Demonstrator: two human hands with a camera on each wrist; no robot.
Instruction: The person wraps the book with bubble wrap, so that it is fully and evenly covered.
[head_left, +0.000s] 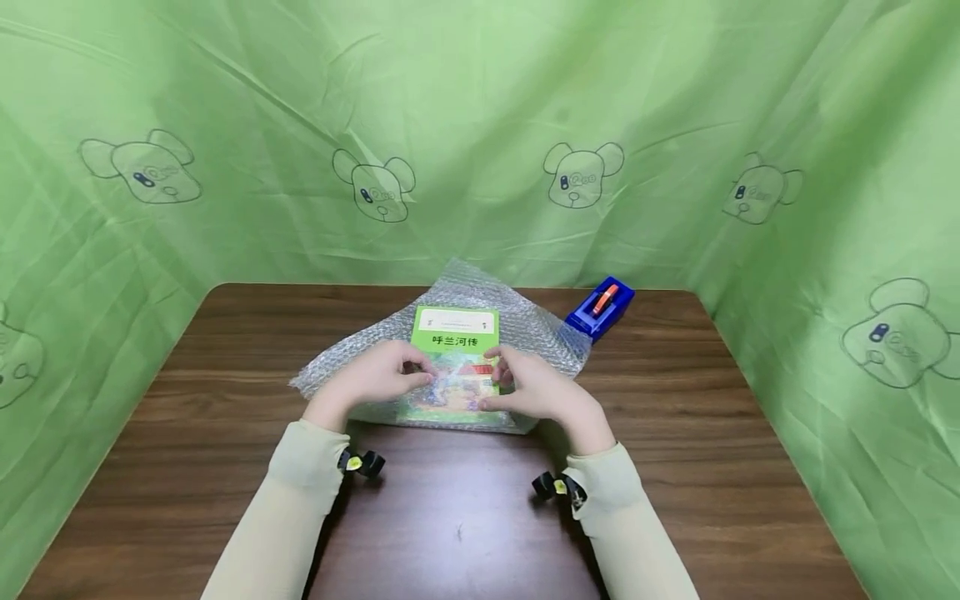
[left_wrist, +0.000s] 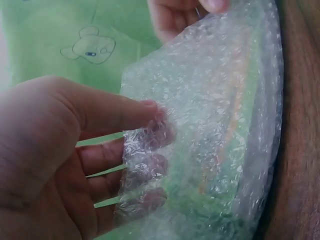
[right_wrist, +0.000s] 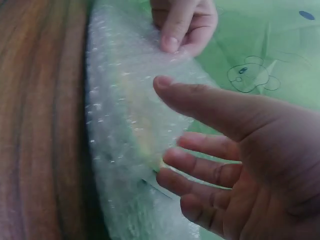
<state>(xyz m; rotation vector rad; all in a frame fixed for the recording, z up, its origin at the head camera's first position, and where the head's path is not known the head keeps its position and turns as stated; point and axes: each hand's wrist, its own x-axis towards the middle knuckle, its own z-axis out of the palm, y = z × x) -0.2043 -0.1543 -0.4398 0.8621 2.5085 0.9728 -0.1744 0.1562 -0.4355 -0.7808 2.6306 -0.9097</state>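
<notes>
One book [head_left: 455, 343] with a green cover lies on a sheet of bubble wrap [head_left: 528, 321] near the far edge of the table [head_left: 675, 408], about midway between its far corners. Around half the enclosing looks done: the flap on the side of the table's near edge is folded over the lower part of the cover, whose colours show hazily through the bubbles, while the title and the white panel above it appear bare. Left to do, judging by how the sheet lies, are the remaining flaps: one spreads toward the table's left edge, one toward its right edge, and a pointed one reaches the far edge. The left hand [head_left: 378, 372] pinches the border of the folded flap, thumb on top and fingers beneath the film. The right hand [head_left: 534, 387] is loose, thumb and fingers spread beside the flap and grasping nothing; whether a fingertip grazes the film is hard to tell. Near the table's far right corner sits a blue tape dispenser [head_left: 600, 308], just against the sheet's right tip and in neither hand; no tape can be made out on the bubble wrap, so fastening seems not yet begun.
</notes>
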